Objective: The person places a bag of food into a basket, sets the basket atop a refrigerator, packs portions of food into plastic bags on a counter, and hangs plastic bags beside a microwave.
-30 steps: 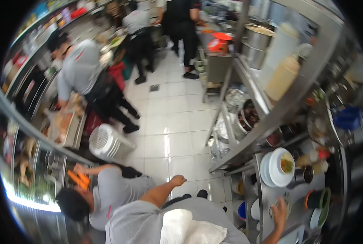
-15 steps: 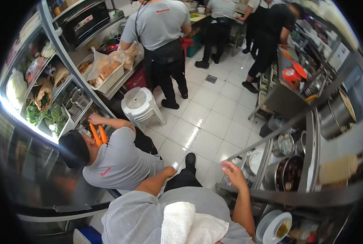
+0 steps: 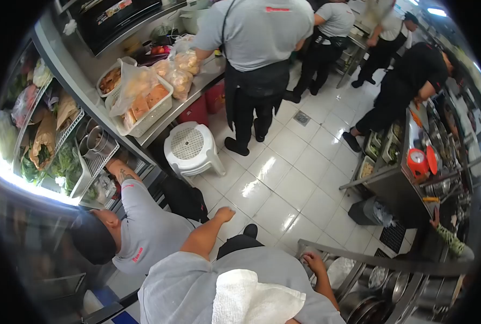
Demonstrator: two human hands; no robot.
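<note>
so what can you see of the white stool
The stool is white and looks like moulded plastic, with a round seat pierced by small holes and legs that splay outward. It stands upright on the tiled floor, beside the counter. Nothing rests on its seat. Whether its far side touches anything is hidden.

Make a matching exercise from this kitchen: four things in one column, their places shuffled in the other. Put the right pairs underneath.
Things
1. White stool
2. Floor drain
3. White cloth
4. Metal pots

Places
A. On a wire shelf
B. Standing near the red bins
C. Against the camera wearer's grey shirt
D. Set into the floor tiles

Right pairs: 1-B, 2-D, 3-C, 4-A
</note>
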